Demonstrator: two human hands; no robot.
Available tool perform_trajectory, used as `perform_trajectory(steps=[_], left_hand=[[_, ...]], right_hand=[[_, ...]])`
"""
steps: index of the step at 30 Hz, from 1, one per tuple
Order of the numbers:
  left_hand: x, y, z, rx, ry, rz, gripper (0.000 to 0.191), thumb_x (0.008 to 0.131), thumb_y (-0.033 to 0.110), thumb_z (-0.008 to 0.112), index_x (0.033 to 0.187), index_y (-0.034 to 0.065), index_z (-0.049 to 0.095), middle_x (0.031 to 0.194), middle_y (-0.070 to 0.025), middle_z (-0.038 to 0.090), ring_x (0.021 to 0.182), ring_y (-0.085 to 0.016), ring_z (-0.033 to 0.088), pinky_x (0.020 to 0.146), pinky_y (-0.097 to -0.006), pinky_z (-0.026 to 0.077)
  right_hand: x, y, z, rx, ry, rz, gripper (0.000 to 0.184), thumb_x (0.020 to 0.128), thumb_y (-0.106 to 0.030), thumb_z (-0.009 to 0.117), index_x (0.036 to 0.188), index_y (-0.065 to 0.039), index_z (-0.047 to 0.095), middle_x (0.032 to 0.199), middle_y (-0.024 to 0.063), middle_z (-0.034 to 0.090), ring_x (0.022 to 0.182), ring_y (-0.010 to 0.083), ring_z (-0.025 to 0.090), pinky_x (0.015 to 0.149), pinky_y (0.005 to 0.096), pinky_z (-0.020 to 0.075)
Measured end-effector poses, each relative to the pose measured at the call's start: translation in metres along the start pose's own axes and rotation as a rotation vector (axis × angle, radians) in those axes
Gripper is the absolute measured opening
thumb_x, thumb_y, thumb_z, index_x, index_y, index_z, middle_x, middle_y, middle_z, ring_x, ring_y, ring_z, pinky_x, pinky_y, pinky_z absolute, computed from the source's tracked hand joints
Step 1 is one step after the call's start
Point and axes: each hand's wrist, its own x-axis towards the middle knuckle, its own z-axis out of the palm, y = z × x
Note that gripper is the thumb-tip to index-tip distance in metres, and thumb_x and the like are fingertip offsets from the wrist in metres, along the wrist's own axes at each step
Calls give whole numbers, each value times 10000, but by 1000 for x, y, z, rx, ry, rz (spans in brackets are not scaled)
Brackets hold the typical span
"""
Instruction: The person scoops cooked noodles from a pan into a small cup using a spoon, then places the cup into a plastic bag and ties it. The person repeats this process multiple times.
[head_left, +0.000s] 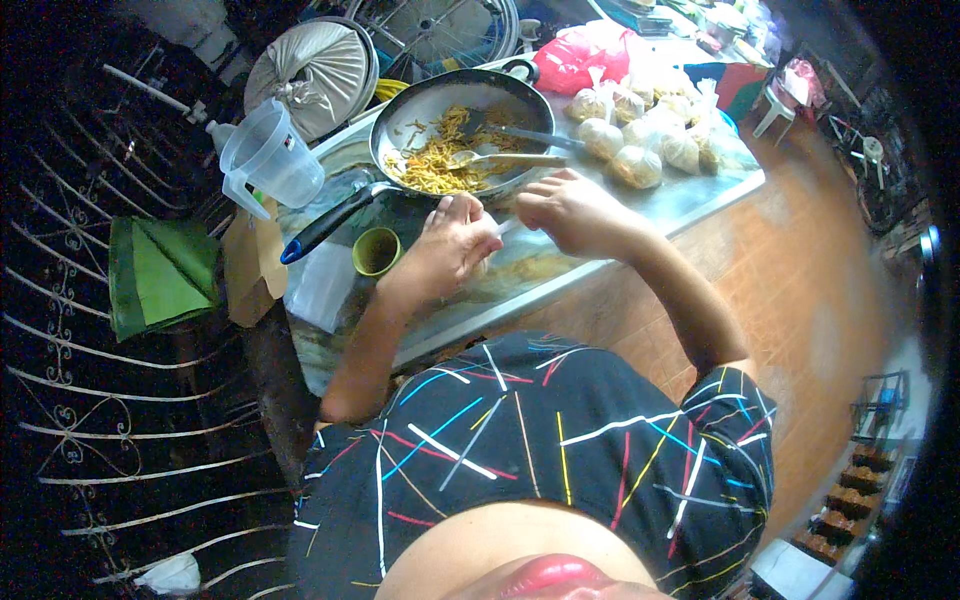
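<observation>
My left hand (459, 238) is closed on the neck of a clear plastic bag (484, 264), which hangs mostly hidden below it. My right hand (559, 211) grips the bag's stretched top end (511, 225), a short way to the right. Just beyond both hands lies a frying pan (390, 112) with cooked noodles (431, 172) in it. A spoon (517, 160) and a metal utensil (536, 137) rest in the pan, their handles pointing right. Several tied clear bags of food (636, 166) sit right of the pan.
A green cup (376, 251) and flat clear plastic bags (321, 289) are at left on the table (675, 225), near a clear plastic pitcher (281, 161). The pan's black handle (330, 225) points towards the near left. A red plastic bag (585, 56) lies at the back.
</observation>
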Motion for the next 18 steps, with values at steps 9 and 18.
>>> perform_trajectory(steps=[9,18], left_hand=[[108,-13,-48,-157,-294,262,304,958,291,600,866,1,603,863,-141,507,828,-289,553,746,-380,445],[185,-3,-58,-14,-149,359,268,782,236,768,897,3,702,795,-109,658,739,-199,650,706,-325,517]], right_hand=[[-34,15,-42,-23,283,218,62,819,-20,534,861,-63,516,814,145,572,821,381,578,702,437,465],[-53,15,-33,961,470,387,202,1045,-184,448,944,-30,532,843,7,539,744,125,550,677,257,472]])
